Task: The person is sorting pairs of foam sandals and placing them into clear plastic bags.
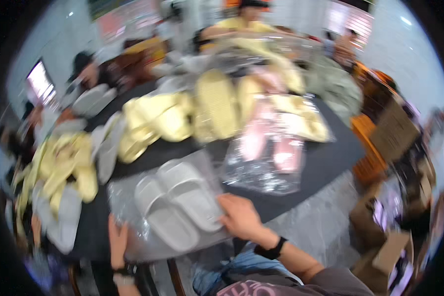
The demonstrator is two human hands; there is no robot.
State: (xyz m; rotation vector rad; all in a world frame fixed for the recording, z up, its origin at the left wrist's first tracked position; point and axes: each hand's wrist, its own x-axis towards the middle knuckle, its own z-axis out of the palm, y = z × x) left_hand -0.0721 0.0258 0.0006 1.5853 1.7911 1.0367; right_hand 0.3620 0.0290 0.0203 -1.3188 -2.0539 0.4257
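Note:
A pair of grey slippers [174, 220] lies side by side with a clear plastic bag [125, 196] on the near part of the dark table. My right hand [244, 217] is at the pair's right side, its fingers bent and closed at the bag's edge beside a slipper. At the bag's lower left corner is my left hand [117, 239], fingers stretched upward and thumb apart, touching the plastic. Just beyond, pink slippers [287, 153] lie in another clear bag [266, 183]. Motion blurs fine detail.
Yellow slippers [214, 106] form a row across the dark table [325, 163]. More yellow and grey pairs [66, 217] lie at the left edge. Co-workers [244, 24] are around the far and left sides. Orange crates [367, 153] and cardboard boxes [387, 256] stand at the right.

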